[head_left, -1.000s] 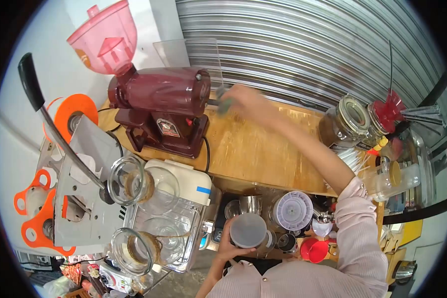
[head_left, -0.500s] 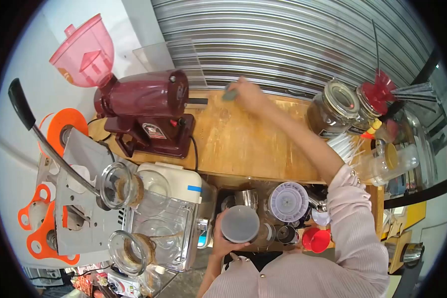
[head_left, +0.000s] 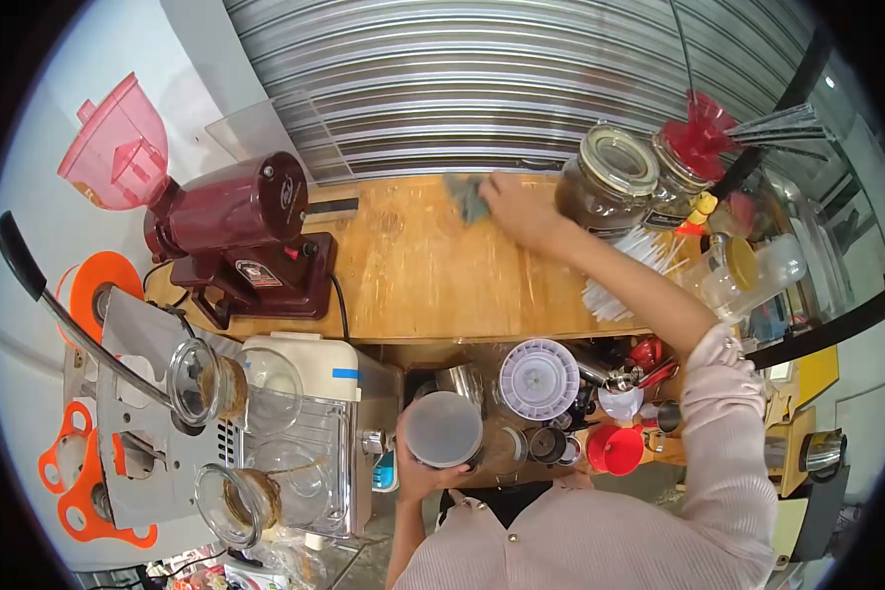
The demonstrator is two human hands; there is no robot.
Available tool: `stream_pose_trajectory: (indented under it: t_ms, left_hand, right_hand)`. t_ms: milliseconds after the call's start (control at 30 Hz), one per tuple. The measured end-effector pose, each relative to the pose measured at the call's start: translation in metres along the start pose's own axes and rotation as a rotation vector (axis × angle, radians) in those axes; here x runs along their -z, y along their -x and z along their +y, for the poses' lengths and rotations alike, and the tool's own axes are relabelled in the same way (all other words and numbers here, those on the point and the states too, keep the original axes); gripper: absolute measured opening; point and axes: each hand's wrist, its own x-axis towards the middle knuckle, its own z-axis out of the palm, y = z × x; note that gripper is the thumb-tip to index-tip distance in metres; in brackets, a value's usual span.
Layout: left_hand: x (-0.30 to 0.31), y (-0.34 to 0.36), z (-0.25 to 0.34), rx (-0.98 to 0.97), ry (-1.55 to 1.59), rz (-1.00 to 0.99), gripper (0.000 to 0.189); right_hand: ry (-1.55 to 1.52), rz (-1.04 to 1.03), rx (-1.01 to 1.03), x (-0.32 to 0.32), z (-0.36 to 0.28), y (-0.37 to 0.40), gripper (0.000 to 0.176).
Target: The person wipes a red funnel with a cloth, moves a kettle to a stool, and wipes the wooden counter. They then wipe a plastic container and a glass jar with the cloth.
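My right hand [head_left: 514, 205] is stretched far across the wooden counter [head_left: 413, 285], its fingers closed on a grey-green cloth [head_left: 468, 198] that lies against the wood near the back edge. Close to my body, my left hand [head_left: 425, 472] grips a round container with a translucent greyish lid [head_left: 443, 430] from its left and lower side; part of the palm is hidden under it. Just right of that container sits a white ribbed round lid [head_left: 540, 380]. A large glass jar with a clamp lid [head_left: 615, 162] stands beside my right wrist.
A maroon coffee grinder [head_left: 256, 216] with a pink hopper stands on the left of the counter. Glass carafes [head_left: 202, 382] rest on a stand at lower left. White straws [head_left: 627, 270] lie under my right forearm. A red cup [head_left: 616, 449] is near my body.
My right hand has moved with the cloth along the back of the counter, toward the jars. The view has shifted right. My left hand still holds the lidded container.
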Motion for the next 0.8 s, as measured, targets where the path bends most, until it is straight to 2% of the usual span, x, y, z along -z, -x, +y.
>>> stream_pose_trajectory:
  t_ms: [33,133,267,333,400,500,600,667,733,800]
  left_hand:
    - [0.001,0.001,0.0,-0.001,-0.023,0.0,0.106]
    - [0.007,0.008,0.0,0.006,-0.071,0.017,0.108]
    - [0.005,0.014,0.0,-0.003,-0.053,0.045,0.109]
    - [0.002,0.013,0.0,-0.002,-0.025,0.045,0.109]
    - [-0.001,0.014,0.002,0.017,0.013,0.045,0.108]
    - [-0.001,0.014,0.002,0.037,-0.034,0.021,0.108]
    - [-0.004,0.013,0.005,0.012,-0.013,0.02,0.108]
    - [-0.006,0.013,0.007,0.008,0.008,0.021,0.108]
    - [-0.009,0.014,0.008,-0.003,0.026,0.012,0.107]
    - [-0.012,0.015,0.011,-0.022,0.037,-0.001,0.107]
  right_hand:
    - [0.123,0.07,-0.054,-0.007,0.017,-0.007,0.019]
    - [0.239,0.046,-0.188,-0.017,0.021,-0.013,0.022]
    - [0.278,0.013,-0.112,0.0,-0.017,0.022,0.029]
    - [0.121,-0.051,0.06,0.031,-0.045,0.058,0.03]
    - [-0.046,-0.263,0.097,0.066,-0.068,0.091,0.033]
    - [-0.171,-0.291,0.112,0.082,-0.073,0.115,0.031]
    - [0.064,-0.195,0.074,0.046,-0.043,0.091,0.031]
    - [0.295,-0.239,-0.077,0.041,-0.028,0.052,0.029]
    - [0.313,-0.053,-0.197,0.003,0.008,0.016,0.027]
    - [0.275,-0.036,-0.341,-0.005,0.009,-0.006,0.026]
